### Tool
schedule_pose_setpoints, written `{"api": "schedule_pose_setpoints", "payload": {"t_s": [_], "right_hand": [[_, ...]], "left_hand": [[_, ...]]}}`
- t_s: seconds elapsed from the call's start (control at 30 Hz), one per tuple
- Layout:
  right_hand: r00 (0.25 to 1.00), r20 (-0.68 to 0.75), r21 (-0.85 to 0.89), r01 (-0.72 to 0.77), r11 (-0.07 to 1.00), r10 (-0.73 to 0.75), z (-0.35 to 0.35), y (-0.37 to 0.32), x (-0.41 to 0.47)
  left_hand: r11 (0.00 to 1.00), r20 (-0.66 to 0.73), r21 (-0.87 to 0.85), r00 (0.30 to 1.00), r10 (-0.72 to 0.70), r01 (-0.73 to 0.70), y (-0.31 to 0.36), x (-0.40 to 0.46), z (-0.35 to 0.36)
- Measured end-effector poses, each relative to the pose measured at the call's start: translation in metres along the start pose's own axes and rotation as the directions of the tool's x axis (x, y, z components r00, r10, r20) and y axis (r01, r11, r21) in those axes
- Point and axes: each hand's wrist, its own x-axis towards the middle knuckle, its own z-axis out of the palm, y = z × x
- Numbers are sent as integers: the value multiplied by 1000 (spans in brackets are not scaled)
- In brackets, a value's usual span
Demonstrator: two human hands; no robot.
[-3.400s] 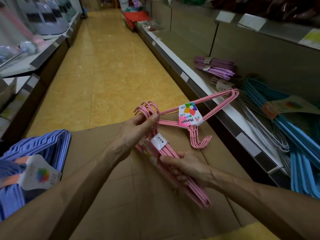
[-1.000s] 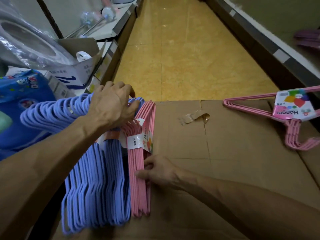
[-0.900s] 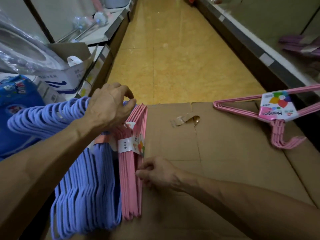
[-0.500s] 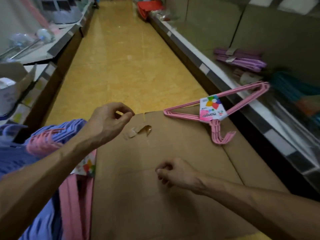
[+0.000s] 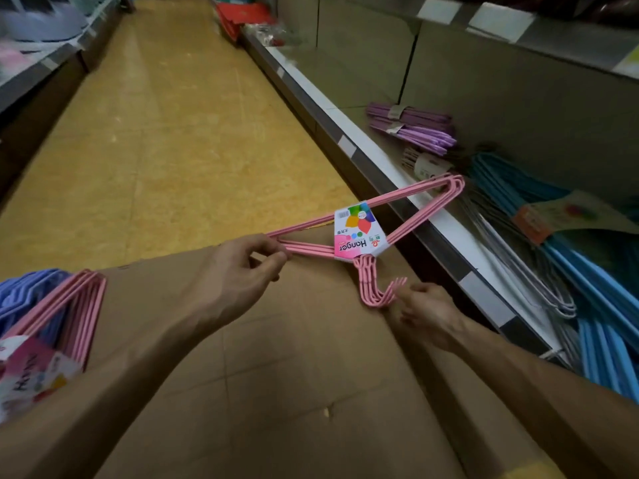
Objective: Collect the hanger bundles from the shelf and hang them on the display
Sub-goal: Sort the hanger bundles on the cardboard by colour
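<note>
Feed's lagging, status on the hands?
Left hand pinches pink bundle's corner. Right hand open at its hooks. Bundle on cardboard. Nothing blocking.

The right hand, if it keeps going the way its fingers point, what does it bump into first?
Probably the hooks of the pink hanger bundle. The right hand reaches toward them, fingertips right beside the hooks; contact is unclear. The left hand already pinches the bundle's near corner.
</note>
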Motion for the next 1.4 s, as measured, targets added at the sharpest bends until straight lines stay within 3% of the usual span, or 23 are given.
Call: {"api": "schedule_pose_setpoints", "payload": {"t_s": [0.17,0.47,0.8,0.93,1.13,1.4], "right_hand": [[996,-73,100,58,993,-51,-14,-44,33],[999,42,389,-41,920,26,11,-82,74],[998,-57,223,19,975,-6,16,-64,82],[990,-103,164,115,980,-99,12,-66,72],[943,107,-24,319,947,-315,11,-96,35],[815,458,-34,416,909,-356,52,-129,-43]], "left_hand": [[999,5,-15,999,-39,39,-7,4,13],[993,16,33,994,-112,111,-25,2,26],[991,14,73,994,-110,109,-33,5,34],[994,10,73,997,-81,80,-23,4,30],[996,-41,84,999,21,-17,-6,0,15],[973,-144,225,986,80,-46,7,-14,-19]]}}
